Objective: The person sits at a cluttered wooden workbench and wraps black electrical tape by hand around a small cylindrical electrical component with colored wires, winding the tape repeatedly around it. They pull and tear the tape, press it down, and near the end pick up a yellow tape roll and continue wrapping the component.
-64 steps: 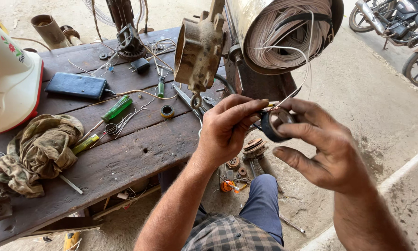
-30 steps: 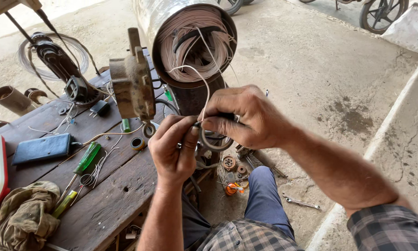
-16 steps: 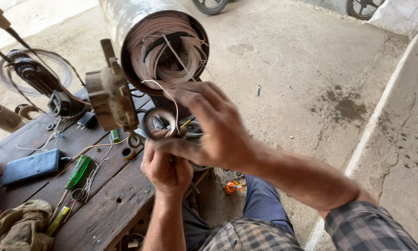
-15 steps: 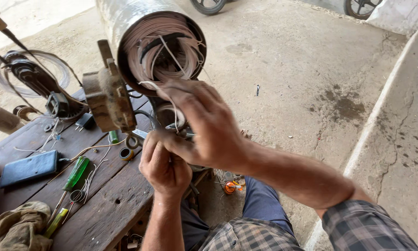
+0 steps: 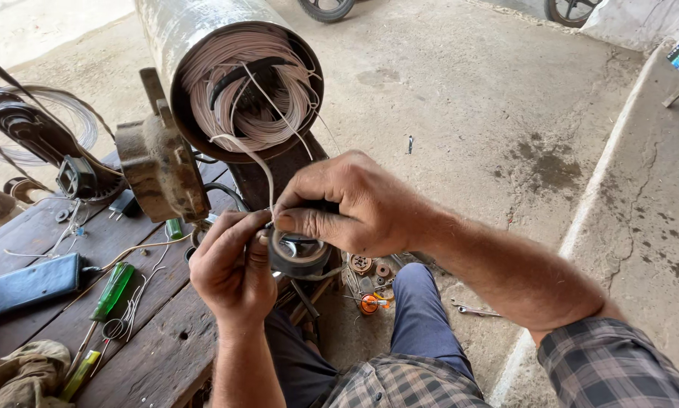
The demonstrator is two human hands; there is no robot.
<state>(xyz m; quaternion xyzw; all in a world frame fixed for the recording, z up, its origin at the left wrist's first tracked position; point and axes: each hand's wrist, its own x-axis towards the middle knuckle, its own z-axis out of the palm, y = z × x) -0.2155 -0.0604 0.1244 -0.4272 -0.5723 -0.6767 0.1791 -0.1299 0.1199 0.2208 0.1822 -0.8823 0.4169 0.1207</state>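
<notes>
One roll of black tape (image 5: 300, 255) sat between both hands, held in the air just off the edge of the wooden bench (image 5: 147, 332) and below the open end of the big metal cylinder (image 5: 203, 45). The right hand (image 5: 354, 204) was closed over the top of the roll, fingers curled round its rim. The left hand (image 5: 232, 266) was pinched shut on a thin white wire (image 5: 258, 162) that ran up into the pale coiled windings (image 5: 241, 98) inside the cylinder.

Tape judged light, slightly tacky on the free end, easy to crush out of round; best held by the rim or through the core. Wire looked springy and thin, likely to kink if bent sharply; safest gripped close to the join.

Further out on the bench: a green-handled screwdriver (image 5: 113, 291), a dark flat case (image 5: 30, 285), a crumpled rag (image 5: 18, 376), loose wire loops. A rusty metal block (image 5: 162, 170) stood beside the cylinder mouth.
</notes>
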